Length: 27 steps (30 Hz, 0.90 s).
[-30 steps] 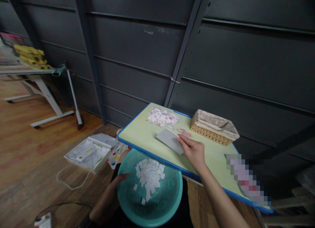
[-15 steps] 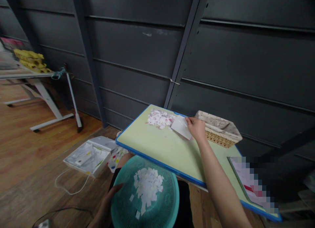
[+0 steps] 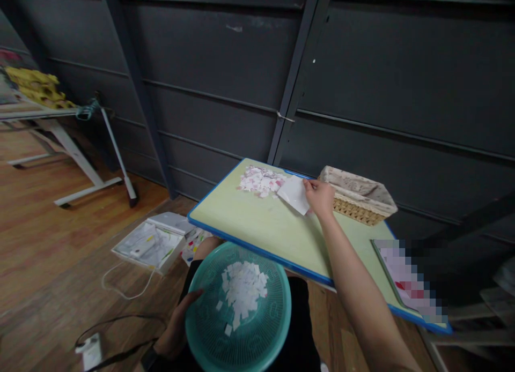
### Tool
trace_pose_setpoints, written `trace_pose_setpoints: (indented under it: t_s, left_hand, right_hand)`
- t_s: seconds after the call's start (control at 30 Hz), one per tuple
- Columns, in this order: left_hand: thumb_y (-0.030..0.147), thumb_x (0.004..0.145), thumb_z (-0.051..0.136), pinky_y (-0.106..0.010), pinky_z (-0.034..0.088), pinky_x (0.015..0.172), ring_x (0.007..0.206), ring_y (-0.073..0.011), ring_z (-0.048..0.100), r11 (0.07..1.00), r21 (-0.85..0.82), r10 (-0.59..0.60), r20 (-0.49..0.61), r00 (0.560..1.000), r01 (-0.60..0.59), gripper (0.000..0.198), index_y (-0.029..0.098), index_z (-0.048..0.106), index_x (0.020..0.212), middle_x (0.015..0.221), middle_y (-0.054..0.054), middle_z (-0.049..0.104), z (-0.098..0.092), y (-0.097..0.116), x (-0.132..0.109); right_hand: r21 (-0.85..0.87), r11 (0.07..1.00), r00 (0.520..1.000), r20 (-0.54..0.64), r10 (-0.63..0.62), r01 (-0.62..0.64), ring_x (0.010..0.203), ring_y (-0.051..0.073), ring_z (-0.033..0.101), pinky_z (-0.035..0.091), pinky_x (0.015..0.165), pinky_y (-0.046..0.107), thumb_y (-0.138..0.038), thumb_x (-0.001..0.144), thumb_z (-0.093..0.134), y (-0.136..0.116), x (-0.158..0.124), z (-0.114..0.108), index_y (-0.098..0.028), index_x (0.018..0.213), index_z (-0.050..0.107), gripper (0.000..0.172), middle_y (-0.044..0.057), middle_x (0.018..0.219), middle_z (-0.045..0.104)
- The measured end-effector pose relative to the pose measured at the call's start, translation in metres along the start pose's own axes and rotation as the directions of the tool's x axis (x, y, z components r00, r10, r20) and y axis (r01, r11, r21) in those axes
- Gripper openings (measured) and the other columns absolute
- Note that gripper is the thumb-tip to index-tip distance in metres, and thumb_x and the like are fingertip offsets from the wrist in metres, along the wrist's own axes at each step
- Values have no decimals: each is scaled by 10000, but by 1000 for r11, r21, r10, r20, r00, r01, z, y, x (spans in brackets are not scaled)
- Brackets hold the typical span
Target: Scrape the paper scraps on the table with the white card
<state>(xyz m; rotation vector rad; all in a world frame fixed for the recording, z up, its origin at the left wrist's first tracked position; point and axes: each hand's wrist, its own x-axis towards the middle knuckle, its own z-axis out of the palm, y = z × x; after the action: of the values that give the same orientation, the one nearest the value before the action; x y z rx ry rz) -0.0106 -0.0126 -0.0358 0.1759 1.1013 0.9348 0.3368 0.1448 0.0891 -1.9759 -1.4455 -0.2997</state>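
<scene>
My right hand (image 3: 321, 196) pinches the edge of a white sheet of paper (image 3: 294, 195) over the pale green tabletop (image 3: 257, 224). The sheet's far corner lies against a heap of torn paper scraps (image 3: 259, 180), some with pink marks. Down on my lap rests a teal plastic basket (image 3: 277, 329) holding a pile of white paper pieces (image 3: 244, 287). My left hand (image 3: 177, 326) grips the basket's left rim, thumb over the inside and the other fingers hidden beneath.
A lined wicker basket (image 3: 360, 215) stands at the table's back right, beyond my right hand. A partly blurred flat board (image 3: 398, 275) lies at the right end. On the floor are an open white box (image 3: 148, 246) and a power strip (image 3: 90, 352). A dark panelled wall (image 3: 217, 56) rises behind.
The view has tilted slightly downward, so the table and wall appear higher. My right hand still pinches the sheet near the scraps, and my left hand stays on the teal basket.
</scene>
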Motion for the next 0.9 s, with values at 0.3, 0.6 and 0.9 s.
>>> trace_pose_setpoints:
  t_s: [0.3,0.6,0.9]
  left_hand:
    - [241,714,684,-479,540,865,974,-372,695,997,50,-57,39,998,55,639,128,529,1325,917,-121,797,4,6,-8]
    - [246,714,668,-456,538,873,964,-355,703,997,54,-65,40,997,63,638,213,514,1332,896,-80,804,7,7,-7]
    - [241,722,660,-448,536,872,955,-358,705,998,32,-54,47,997,53,580,181,556,1290,863,-98,803,6,5,-7]
  right_hand:
    - [76,997,1000,4,-6,5,803,260,671,442,682,303,-386,876,431,3,0,3,-147,902,761,408,127,862,739]
    - [194,981,998,66,-13,-1,816,237,672,454,726,298,-363,855,479,-6,-5,6,-152,913,763,358,106,895,742]
    - [203,979,998,55,-41,29,846,252,676,466,752,315,-364,847,483,-3,-3,1,-157,891,763,352,96,891,744]
